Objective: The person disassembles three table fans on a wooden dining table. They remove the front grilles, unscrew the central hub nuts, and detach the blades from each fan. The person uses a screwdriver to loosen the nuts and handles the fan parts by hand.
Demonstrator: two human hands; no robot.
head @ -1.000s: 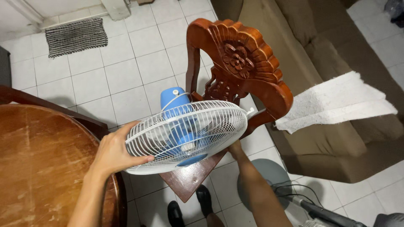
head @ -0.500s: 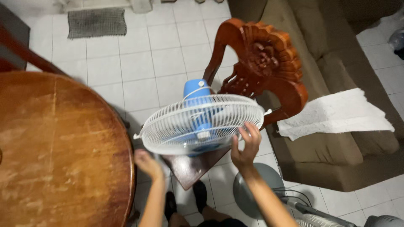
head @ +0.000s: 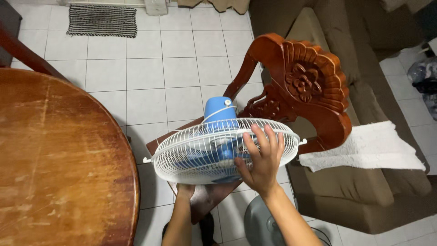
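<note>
A fan head with a white wire grille (head: pixel 195 157) and a blue motor housing (head: pixel 219 110) lies face up on the seat of a carved wooden chair (head: pixel 309 86). My right hand (head: pixel 260 159) lies flat on the front grille, fingers stretched toward the far rim, over the blue blades' hub. My left hand (head: pixel 184 189) reaches up under the near rim of the grille. Its fingers are hidden beneath the fan, and only the wrist and forearm show.
A round worn wooden table (head: pixel 59 159) fills the left. A brown sofa (head: pixel 364 182) with a white cloth (head: pixel 368 148) stands right of the chair. A grey round fan base (head: pixel 257 223) sits on the tiled floor by my feet. A striped mat (head: pixel 102 20) lies far back.
My right hand moved from the grille's right rim onto its face. My left hand went from the left rim down and under the near edge. The camera view shifted to the left.
</note>
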